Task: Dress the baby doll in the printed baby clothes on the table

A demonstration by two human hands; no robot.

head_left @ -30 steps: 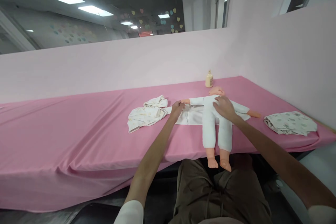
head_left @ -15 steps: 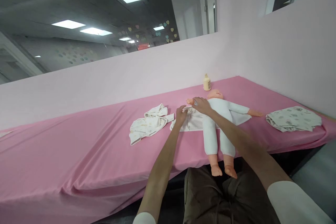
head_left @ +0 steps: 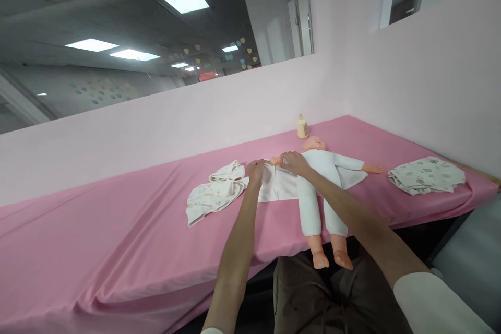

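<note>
A baby doll [head_left: 327, 163] in a white bodysuit lies on its back, its legs hanging over the table's front edge. Under it a white baby garment [head_left: 276, 190] is spread, its near side stretched out to the left. My left hand [head_left: 256, 171] is closed on the upper left edge of that garment. The fingers of my right hand [head_left: 295, 162] curl round the doll's arm near its wrist, and the doll's small hand pokes out to the left between my hands. Just left of my left hand lies a crumpled patterned baby garment [head_left: 213, 199].
A pink sheet [head_left: 129, 219] covers the table. By the wall stands a cream pump bottle [head_left: 302, 128], behind the doll's head. A folded patterned cloth [head_left: 426, 175] lies at the right. A large window or mirror [head_left: 156, 21] runs above the back wall.
My left hand has moved left and pulled the garment's edge out, so the cloth is flatter and wider. My right hand stays at the doll's arm. The view has shifted slightly.
</note>
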